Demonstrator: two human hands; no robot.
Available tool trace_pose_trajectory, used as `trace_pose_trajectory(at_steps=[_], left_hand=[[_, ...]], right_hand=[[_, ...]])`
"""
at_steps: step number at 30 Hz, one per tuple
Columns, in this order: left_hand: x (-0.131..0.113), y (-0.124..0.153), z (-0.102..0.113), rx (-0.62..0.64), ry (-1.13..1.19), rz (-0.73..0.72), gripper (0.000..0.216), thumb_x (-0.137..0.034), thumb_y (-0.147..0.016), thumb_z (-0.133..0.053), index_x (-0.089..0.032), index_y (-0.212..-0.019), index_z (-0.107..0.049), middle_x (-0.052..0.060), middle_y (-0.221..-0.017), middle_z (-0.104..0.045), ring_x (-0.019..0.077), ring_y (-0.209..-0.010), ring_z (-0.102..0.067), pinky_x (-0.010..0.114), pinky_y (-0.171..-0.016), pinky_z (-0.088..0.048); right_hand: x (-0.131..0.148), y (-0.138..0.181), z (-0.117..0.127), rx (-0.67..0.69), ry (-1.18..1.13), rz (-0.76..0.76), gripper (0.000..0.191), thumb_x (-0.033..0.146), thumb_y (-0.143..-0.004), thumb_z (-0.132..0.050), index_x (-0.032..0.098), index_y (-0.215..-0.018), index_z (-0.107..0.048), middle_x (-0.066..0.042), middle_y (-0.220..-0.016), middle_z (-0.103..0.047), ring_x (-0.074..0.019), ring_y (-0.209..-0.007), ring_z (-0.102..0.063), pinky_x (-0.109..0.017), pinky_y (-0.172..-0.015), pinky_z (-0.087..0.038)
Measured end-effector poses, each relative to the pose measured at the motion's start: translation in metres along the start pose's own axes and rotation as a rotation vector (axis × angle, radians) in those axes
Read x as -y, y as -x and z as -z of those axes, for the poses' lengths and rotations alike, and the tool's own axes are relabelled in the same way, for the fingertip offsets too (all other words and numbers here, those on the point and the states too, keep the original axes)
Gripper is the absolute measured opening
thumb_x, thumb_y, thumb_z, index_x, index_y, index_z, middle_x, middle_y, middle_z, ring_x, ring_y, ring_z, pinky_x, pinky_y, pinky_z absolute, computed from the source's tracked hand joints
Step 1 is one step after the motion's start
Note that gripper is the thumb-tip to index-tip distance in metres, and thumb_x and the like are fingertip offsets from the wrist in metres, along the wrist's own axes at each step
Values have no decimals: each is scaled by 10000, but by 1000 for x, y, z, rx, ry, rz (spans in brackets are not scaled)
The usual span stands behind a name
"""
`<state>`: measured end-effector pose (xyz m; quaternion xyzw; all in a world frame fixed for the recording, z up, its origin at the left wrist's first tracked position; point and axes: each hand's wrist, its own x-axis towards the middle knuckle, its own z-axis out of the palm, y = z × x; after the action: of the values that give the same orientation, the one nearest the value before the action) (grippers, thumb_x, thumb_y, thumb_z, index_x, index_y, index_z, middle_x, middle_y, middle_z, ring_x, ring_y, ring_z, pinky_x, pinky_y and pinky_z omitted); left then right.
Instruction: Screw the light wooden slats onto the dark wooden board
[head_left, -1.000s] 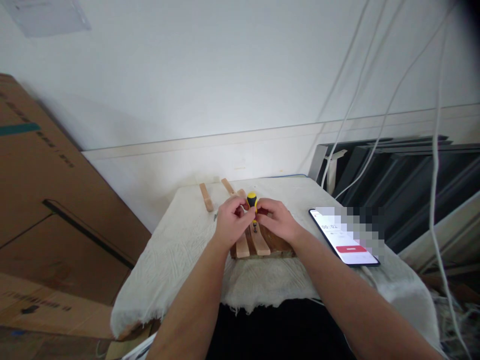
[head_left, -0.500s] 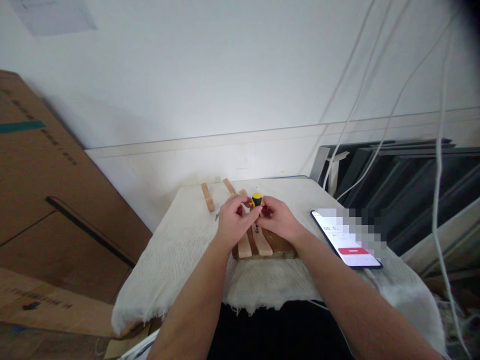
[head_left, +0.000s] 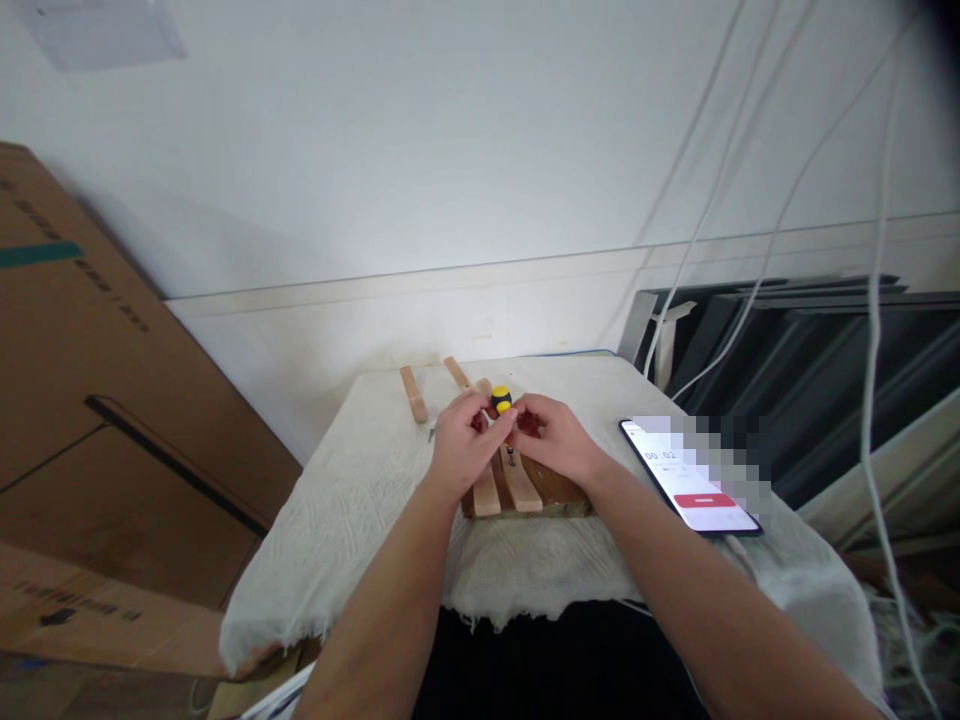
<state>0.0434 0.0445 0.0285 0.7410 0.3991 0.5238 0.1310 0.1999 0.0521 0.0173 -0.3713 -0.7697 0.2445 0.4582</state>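
Near the table's (head_left: pixel 360 560) front edge, over its white cloth, a wooden slat assembly (head_left: pixel 517 488) lies at the middle. On it, the left hand (head_left: pixel 463 447) and right hand (head_left: pixel 559 440) meet, both pinching a small yellow-and-black screwdriver (head_left: pixel 502 402) standing upright, its tip on a slat. Toward the right edge lies a lit phone (head_left: pixel 694 480). By the far edge, two loose slats (head_left: pixel 412 394) lie left of the hands.
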Motion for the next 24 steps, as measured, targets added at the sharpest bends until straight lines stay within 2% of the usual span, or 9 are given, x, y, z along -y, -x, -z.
trace_pose_trajectory(at_steps=[5,12,18,22,24], left_hand=[[1,0,1,32,-11,-28,294,-339,-861,-520,-164,-626,-499,-15,-626,-441,108,-591,-431,247,-548,-323],[4,1,-1,-44,19,0,245,-380,-800,-605,-166,-698,-546,-26,-621,-457,99,-555,-417,238,-535,-330],[-1,2,2,8,28,-52,238,-301,-863,-508,-163,-670,-531,-12,-634,-457,115,-619,-455,244,-581,-354],[-1,2,0,-18,73,-32,153,-311,-795,-608,-161,-793,-579,-11,-705,-509,89,-556,-439,232,-532,-359],[0,1,-1,-26,63,-27,160,-311,-775,-634,-159,-780,-584,-13,-697,-523,82,-537,-430,228,-520,-356]], right_hand=[[3,0,2,32,-28,34,121,251,-757,-575,163,-823,-627,-8,-718,-587,-121,-615,-501,-253,-586,-399],[1,-1,0,-2,-3,-15,101,260,-714,-608,167,-705,-568,38,-590,-482,-98,-538,-428,-230,-514,-346],[2,-1,-1,94,-1,-18,121,267,-736,-597,165,-797,-575,20,-679,-540,-104,-575,-474,-232,-538,-378],[-1,0,-2,62,70,-17,90,240,-712,-596,162,-720,-550,24,-641,-521,-104,-569,-464,-229,-529,-357],[-2,0,-2,56,80,-21,88,230,-700,-600,163,-736,-555,25,-648,-524,-102,-567,-456,-225,-524,-348]])
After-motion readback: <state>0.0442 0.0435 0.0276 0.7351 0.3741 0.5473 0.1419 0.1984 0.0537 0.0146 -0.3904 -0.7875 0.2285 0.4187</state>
